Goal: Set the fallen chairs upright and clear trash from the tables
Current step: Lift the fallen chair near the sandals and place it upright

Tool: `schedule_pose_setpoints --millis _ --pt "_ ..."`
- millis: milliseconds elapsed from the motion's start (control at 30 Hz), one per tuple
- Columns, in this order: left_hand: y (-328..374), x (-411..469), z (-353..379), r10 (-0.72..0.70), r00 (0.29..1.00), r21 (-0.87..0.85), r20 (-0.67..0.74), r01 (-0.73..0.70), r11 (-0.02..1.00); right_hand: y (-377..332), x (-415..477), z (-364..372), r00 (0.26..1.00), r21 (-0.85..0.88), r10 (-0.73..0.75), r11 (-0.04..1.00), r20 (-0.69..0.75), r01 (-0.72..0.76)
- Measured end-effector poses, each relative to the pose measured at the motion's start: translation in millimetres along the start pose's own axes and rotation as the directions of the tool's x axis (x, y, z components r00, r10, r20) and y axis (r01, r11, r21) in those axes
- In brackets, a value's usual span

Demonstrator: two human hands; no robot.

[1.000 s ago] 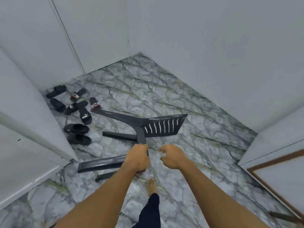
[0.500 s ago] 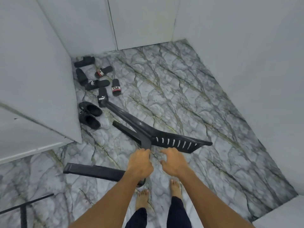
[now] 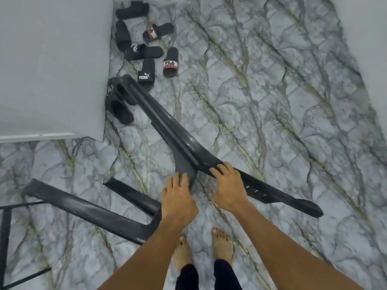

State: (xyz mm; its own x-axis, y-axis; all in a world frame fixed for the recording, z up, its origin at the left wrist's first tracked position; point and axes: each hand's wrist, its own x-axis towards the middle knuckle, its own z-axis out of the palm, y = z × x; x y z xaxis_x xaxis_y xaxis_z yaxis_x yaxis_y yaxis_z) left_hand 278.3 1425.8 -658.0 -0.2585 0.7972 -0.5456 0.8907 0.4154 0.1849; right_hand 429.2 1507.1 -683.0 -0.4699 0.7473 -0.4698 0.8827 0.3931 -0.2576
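A dark plastic chair (image 3: 178,143) lies on its side across the marble floor (image 3: 272,91), filling the middle of my downward view. One leg runs toward eleven o'clock, where its tip rests among scattered black slippers (image 3: 146,72) beside a white wall (image 3: 52,65). Another leg stretches to nine o'clock, and the slotted backrest points to four o'clock.

My left hand (image 3: 178,201) curls over the seat edge near the centre. My right hand (image 3: 227,188) lies just beside it on the backrest rim, fingers draped over. Neither grasp looks fully clenched.

To lift well, I judge I should close both hands firmly, then swing the legs down clear of the slippers and my bare feet (image 3: 222,245) at six o'clock.

My palms hide the contact underneath. A thin black frame (image 3: 5,237) at eight o'clock is cut off. No table or trash shows.
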Motion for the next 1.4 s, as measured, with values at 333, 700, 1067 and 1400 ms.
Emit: schedule_pose_setpoints --millis 333,700,1067,1400 --pt "-9.9 51.0 64.9 -0.052 0.993 0.167 -0.110 0.070 0.983 64.0 58.5 60.0 0.991 -0.291 -0.132 0.948 0.009 0.128" --pt "-30.6 9.2 -66.6 0.029 1.000 0.077 -0.002 -0.029 0.997 4.4 8.5 -88.5 0.973 -0.320 -0.185 0.921 0.140 0.221" --pt "-72.8 -34.9 -165.2 0.209 0.966 -0.137 0.155 -0.188 0.973 -89.0 -89.2 -220.1 0.914 -0.436 -0.133 0.847 0.383 0.305" --pt "-103.4 -10.4 -179.7 0.052 0.985 0.054 -0.164 -0.043 0.998 -161.4 1.8 -228.5 0.860 -0.097 -0.027 0.991 0.509 0.089"
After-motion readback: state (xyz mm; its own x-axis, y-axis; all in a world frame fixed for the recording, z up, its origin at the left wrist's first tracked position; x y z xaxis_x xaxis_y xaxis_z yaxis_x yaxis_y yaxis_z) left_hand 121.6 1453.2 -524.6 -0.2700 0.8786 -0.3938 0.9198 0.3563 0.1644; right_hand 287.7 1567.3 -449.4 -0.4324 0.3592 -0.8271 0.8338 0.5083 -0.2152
